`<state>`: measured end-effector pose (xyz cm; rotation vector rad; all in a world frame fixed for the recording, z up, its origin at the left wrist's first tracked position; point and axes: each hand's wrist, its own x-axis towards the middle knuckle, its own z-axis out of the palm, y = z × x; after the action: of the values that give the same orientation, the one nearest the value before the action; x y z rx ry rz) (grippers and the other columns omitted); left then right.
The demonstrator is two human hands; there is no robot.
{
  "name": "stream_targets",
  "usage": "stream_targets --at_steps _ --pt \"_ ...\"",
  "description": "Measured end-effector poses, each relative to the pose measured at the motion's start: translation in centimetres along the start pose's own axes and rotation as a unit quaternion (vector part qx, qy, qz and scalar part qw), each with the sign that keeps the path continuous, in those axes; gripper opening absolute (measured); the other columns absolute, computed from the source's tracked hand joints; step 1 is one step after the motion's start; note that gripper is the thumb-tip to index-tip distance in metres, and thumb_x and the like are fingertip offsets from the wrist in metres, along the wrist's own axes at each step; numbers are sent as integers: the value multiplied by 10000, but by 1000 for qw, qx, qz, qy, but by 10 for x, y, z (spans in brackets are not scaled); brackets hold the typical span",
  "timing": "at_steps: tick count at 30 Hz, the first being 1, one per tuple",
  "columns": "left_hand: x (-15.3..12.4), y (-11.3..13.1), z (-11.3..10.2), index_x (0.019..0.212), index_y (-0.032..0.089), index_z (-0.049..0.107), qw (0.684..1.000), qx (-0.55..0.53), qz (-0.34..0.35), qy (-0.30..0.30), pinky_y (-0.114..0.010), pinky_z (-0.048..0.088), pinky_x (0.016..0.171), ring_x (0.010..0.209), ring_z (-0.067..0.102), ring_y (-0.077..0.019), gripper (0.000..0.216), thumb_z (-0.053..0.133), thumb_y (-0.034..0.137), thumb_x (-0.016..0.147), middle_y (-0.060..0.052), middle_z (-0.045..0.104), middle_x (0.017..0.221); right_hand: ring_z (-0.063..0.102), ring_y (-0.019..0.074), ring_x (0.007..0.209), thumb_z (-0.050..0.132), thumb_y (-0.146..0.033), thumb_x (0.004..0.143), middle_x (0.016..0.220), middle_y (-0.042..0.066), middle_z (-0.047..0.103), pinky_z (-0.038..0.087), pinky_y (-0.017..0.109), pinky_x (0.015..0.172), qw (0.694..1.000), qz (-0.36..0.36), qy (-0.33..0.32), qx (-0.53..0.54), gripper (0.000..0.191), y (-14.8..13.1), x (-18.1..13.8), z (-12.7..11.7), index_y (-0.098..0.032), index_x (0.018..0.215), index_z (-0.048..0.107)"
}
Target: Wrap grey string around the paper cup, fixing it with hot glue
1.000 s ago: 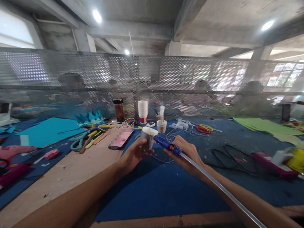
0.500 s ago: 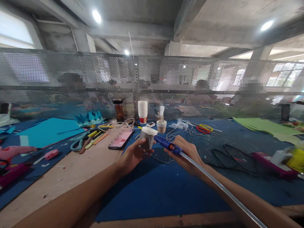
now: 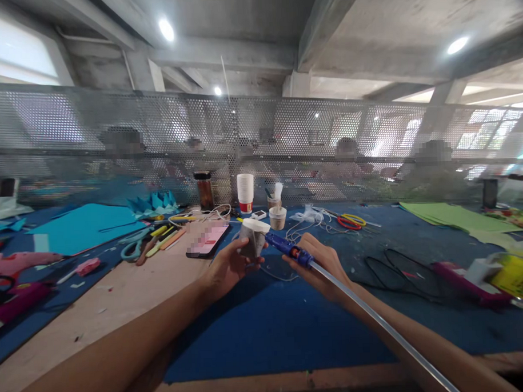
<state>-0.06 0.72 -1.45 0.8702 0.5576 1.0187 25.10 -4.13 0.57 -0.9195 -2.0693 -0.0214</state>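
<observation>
My left hand [image 3: 229, 263] is closed around a small grey paper cup [image 3: 251, 245] with a pale round end facing up, tilted a little. My right hand [image 3: 317, 262] grips a blue glue gun [image 3: 284, 245]; a long clear glue stick [image 3: 377, 318] runs out of its back toward me. The gun's tip meets or nearly meets the cup's right side near the pale end; exact contact is hard to make out. Both hands are above the blue mat [image 3: 249, 339].
Scissors [image 3: 134, 246], craft tools and a phone [image 3: 208, 241] lie left. Behind stand a brown jar [image 3: 204, 189], stacked paper cups [image 3: 245, 192] and a small tub [image 3: 277, 217]. At right are red-yellow scissors [image 3: 350, 221], a black cable [image 3: 393, 277] and green sheets [image 3: 455, 218].
Almost nothing differs. The cup appears turned very slightly in my left hand; the glue gun stays at its side.
</observation>
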Motion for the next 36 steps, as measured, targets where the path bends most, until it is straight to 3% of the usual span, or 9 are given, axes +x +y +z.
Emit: stream_targets --at_steps 14,36 --pt "1 0 -3 1195 170 706 1000 -10 -3 -15 -314 604 738 830 760 -224 364 715 354 882 -106 789 1049 537 138 707 560 -429 1040 853 -1 550 394 259 622 1000 2 -4 4 271 1 -1 -1 -231 856 537" --pt "-1 1 -1 1139 155 730 1000 -21 -9 -13 -329 594 741 830 757 -241 322 702 343 879 -105 792 1005 560 143 713 558 -443 1041 858 6 563 401 259 606 1000 -4 3 -12 282 1 0 0 -234 852 531"
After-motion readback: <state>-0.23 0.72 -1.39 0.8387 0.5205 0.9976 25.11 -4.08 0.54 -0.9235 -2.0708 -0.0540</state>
